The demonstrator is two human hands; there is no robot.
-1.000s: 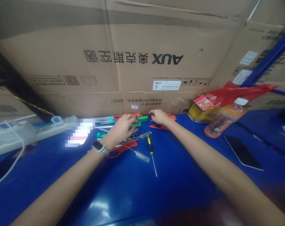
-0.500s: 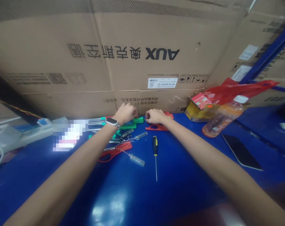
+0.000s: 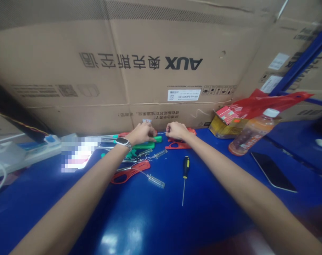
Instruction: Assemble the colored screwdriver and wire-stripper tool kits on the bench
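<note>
My left hand (image 3: pixel 142 134), with a watch on its wrist, is closed over the green handles at the back of the table. What its fingers hold is hidden. Pinched in my right hand (image 3: pixel 176 131) is a thin white wire (image 3: pixel 162 133), which stretches toward the left hand. Beneath the right hand lies a red plastic piece with an oval opening (image 3: pixel 178 145). A green handle (image 3: pixel 157 139) shows below the left fingers. Nearer to me lie a red piece (image 3: pixel 133 171), a clear-handled tool (image 3: pixel 156 181) and a black-and-yellow screwdriver (image 3: pixel 186 168).
A large cardboard box (image 3: pixel 139 85) walls off the back. To the right are a drink bottle (image 3: pixel 252 132), a small yellow carton (image 3: pixel 224 125), a red bag (image 3: pixel 267 102) and a dark phone (image 3: pixel 272 171). A power strip (image 3: pixel 38 150) runs along the left.
The screwdriver has shifted a little to the right on the table. The left hand has lowered slightly, and a small pale label shows behind it. More white wire shows between the hands.
</note>
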